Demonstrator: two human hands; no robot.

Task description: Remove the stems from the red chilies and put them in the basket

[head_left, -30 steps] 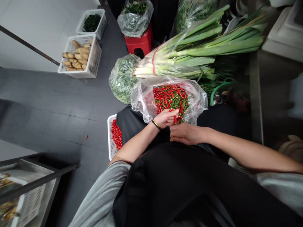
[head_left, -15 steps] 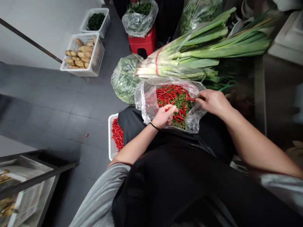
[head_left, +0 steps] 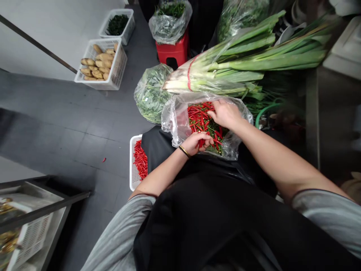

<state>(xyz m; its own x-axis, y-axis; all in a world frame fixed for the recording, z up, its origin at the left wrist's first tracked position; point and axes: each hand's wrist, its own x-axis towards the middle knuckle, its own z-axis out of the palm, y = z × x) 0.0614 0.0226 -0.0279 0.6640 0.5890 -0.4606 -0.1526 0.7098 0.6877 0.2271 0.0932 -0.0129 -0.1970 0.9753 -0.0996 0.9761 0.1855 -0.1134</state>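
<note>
Dark tiled floor (head_left: 84, 128), white crate (head_left: 132, 162) has a fair pile of red chilies (head_left: 140, 160), bag (head_left: 174, 120) still pretty full. Left hand (head_left: 194, 145) pinching a chili (head_left: 201, 143), right hand (head_left: 225, 114) spread on top.

Two hands: left (head_left: 194, 144), right (head_left: 225, 113). One gold bangle (head_left: 184, 151). Four clear plastic bags: one of red chilies (head_left: 176, 120), chilies (head_left: 201, 120) too many to count; three of greens (head_left: 150, 96) (head_left: 169, 28) (head_left: 239, 19). Four white crates: one of chilies (head_left: 132, 162), one of ginger (head_left: 115, 71), one of dark greens (head_left: 126, 28), one on lower-left rack (head_left: 31, 241). One red stool (head_left: 172, 52). One leek bundle (head_left: 225, 71). One stray chili (head_left: 104, 160) on floor (head_left: 70, 124).
</note>
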